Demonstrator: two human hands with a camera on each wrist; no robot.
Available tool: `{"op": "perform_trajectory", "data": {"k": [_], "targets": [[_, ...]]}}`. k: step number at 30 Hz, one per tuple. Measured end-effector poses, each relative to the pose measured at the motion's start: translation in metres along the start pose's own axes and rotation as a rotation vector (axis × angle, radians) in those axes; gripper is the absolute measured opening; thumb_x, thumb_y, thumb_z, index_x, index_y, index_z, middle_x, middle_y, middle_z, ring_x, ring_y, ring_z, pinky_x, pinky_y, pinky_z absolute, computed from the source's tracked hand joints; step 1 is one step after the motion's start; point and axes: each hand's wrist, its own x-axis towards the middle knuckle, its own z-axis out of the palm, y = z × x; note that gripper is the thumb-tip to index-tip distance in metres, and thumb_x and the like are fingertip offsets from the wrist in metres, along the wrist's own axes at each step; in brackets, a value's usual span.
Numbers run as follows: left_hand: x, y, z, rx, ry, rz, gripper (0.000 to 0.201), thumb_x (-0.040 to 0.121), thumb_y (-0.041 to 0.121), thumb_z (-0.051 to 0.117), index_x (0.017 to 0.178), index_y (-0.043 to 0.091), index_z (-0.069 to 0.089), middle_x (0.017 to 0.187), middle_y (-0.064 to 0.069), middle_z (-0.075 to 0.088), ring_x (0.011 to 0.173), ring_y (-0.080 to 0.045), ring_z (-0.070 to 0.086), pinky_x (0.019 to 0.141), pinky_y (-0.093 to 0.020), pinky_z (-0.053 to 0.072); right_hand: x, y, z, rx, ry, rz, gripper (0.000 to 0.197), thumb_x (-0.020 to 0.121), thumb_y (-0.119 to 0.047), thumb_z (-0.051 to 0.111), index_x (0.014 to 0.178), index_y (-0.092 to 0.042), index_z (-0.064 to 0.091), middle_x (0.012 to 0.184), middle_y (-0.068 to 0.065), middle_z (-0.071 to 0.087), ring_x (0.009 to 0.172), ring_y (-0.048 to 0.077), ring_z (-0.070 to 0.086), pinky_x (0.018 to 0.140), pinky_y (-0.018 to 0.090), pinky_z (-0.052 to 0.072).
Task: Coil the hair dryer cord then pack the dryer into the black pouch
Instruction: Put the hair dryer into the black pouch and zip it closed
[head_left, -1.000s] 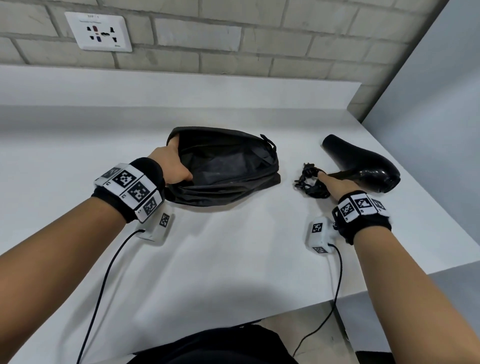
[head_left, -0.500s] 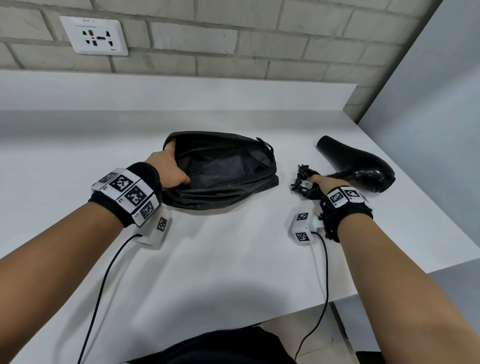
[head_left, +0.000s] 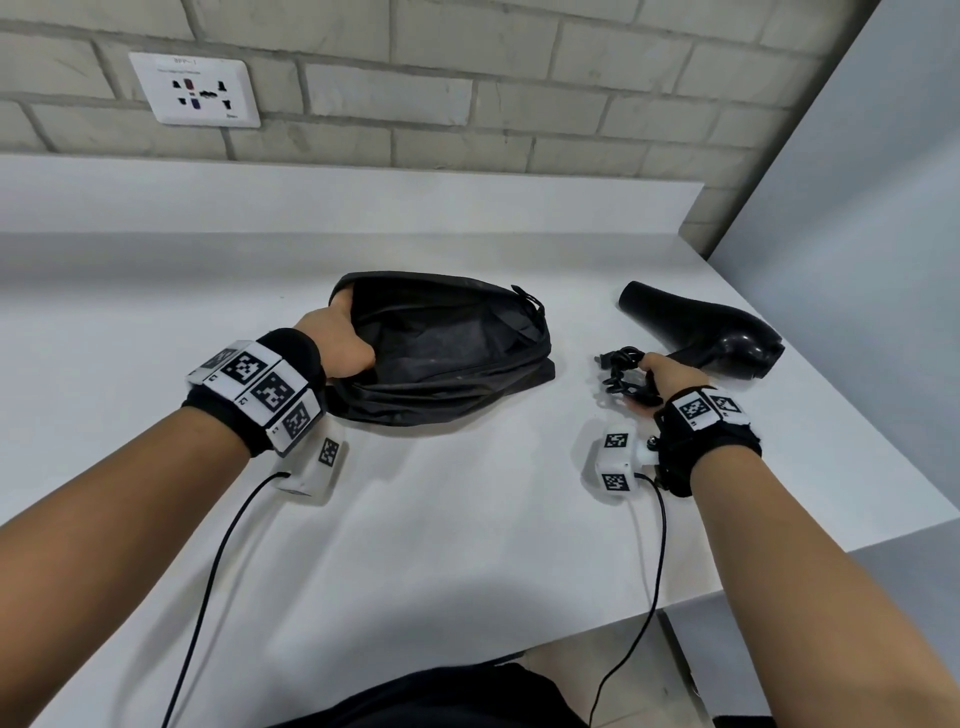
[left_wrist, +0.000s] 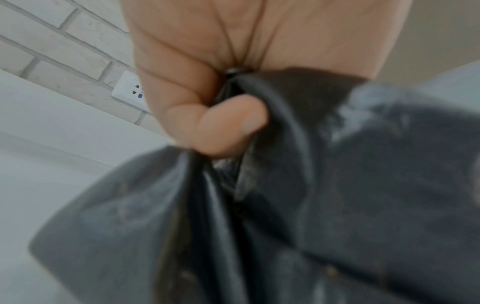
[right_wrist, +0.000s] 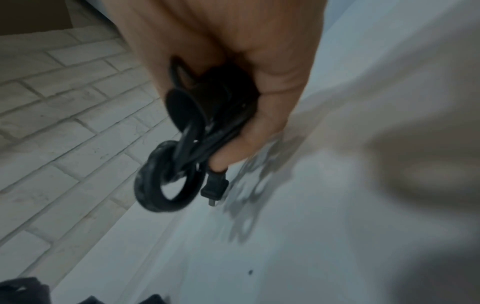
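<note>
Left hand (left_wrist: 207, 86) seen from below, fingers and thumb (left_wrist: 233, 123) curled round a bunched fold of the black pouch (left_wrist: 337, 195). Blurred dark fabric across the lower frame. Behind, a brick wall (left_wrist: 64, 51) with a white socket plate (left_wrist: 128, 91).

The left hand (head_left: 337, 345) grips the left edge of the pouch (head_left: 447, 358), which lies on the table (head_left: 467, 519) and spreads rightward from that grip. The right hand (head_left: 662, 376) holds the coiled cord (head_left: 621, 371), well right of the pouch. The hair dryer (head_left: 711, 330) lies on the table just beyond and right of that grip.
</note>
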Motion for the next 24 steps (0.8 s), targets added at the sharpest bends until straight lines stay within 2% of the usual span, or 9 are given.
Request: {"op": "perform_trajectory", "data": {"k": [2,3,5,9,14,16,19,21,24], "targets": [[0.0,0.001,-0.002,-0.011,0.003,-0.002,0.084,0.08,0.006,0.05,0.149,0.021,0.003,0.098,-0.015,0.053,0.083,-0.032,0.054,0.068,-0.034,0.049,0.001,0.003,0.0,0.055,0.019,-0.062,0.016,0.07,-0.008,0.064,0.082,-0.004,0.054,0.074,0.014,0.059,0.063,0.027,0.059,0.07,0.05,0.056],[0.0,0.001,-0.002,-0.014,0.008,-0.004,0.084,0.08,0.005,0.049,0.149,0.021,0.004,0.098,-0.015,0.053,0.084,-0.032,0.054,0.069,-0.034,0.049,0.004,0.004,0.0,0.047,0.031,-0.115,0.029,0.066,-0.01,0.065,0.093,-0.003,0.055,0.08,0.015,0.061,0.065,0.027,0.059,0.071,0.048,0.056],[0.001,0.001,-0.002,-0.015,0.018,-0.011,0.082,0.081,0.005,0.048,0.149,0.021,0.005,0.104,-0.017,0.055,0.089,-0.032,0.053,0.072,-0.033,0.046,0.008,0.003,-0.001,0.023,0.036,-0.243,0.043,0.065,-0.009,0.066,0.105,-0.006,0.05,0.088,0.016,0.061,0.064,0.023,0.058,0.063,0.039,0.055],[0.004,0.003,-0.001,-0.03,0.022,-0.032,0.081,0.081,0.006,0.047,0.149,0.021,0.006,0.115,-0.021,0.058,0.084,-0.031,0.051,0.072,-0.031,0.043,-0.011,-0.018,0.006,-0.076,-0.104,-0.527,0.037,0.07,0.0,0.064,0.094,-0.02,0.043,0.078,0.002,0.056,0.06,0.017,0.056,0.05,0.024,0.05],[0.003,0.004,-0.003,-0.069,0.013,-0.054,0.079,0.081,0.006,0.048,0.148,0.023,0.01,0.111,-0.018,0.058,0.083,-0.032,0.054,0.063,-0.03,0.045,-0.045,-0.038,0.031,-0.198,-0.364,-0.867,0.046,0.073,-0.002,0.068,0.105,-0.024,0.044,0.077,-0.009,0.052,0.068,0.006,0.053,0.063,0.015,0.047],[0.0,0.005,-0.006,-0.098,-0.004,-0.072,0.079,0.08,0.006,0.048,0.147,0.024,0.011,0.105,-0.015,0.056,0.082,-0.034,0.057,0.057,-0.031,0.048,-0.055,-0.041,0.04,-0.259,-0.45,-0.945,0.046,0.075,-0.005,0.068,0.107,-0.027,0.044,0.077,-0.01,0.05,0.069,0.002,0.051,0.067,0.014,0.044],[-0.002,0.003,-0.012,-0.172,-0.01,-0.095,0.077,0.079,0.005,0.048,0.146,0.025,0.015,0.102,-0.014,0.055,0.075,-0.033,0.059,0.054,-0.032,0.05,-0.059,-0.044,0.047,-0.372,-0.558,-1.0,0.044,0.075,-0.006,0.068,0.108,-0.023,0.043,0.082,-0.004,0.055,0.067,-0.005,0.051,0.064,0.005,0.042],[-0.002,0.001,-0.015,-0.233,-0.027,-0.114,0.075,0.077,0.004,0.049,0.143,0.027,0.021,0.104,-0.014,0.056,0.073,-0.03,0.06,0.055,-0.032,0.051,-0.057,-0.044,0.05,-0.452,-0.606,-1.016,0.042,0.076,-0.007,0.068,0.109,-0.018,0.044,0.095,0.007,0.061,0.075,0.004,0.055,0.066,0.008,0.045],[-0.004,-0.003,-0.021,-0.325,-0.12,-0.109,0.081,0.063,0.01,0.054,0.137,0.029,0.028,0.119,-0.014,0.056,0.098,-0.036,0.063,0.076,-0.046,0.056,-0.055,-0.047,0.055,-0.562,-0.671,-1.033,0.043,0.076,-0.008,0.067,0.111,-0.018,0.043,0.107,0.016,0.061,0.085,0.024,0.059,0.074,0.025,0.049]]}}
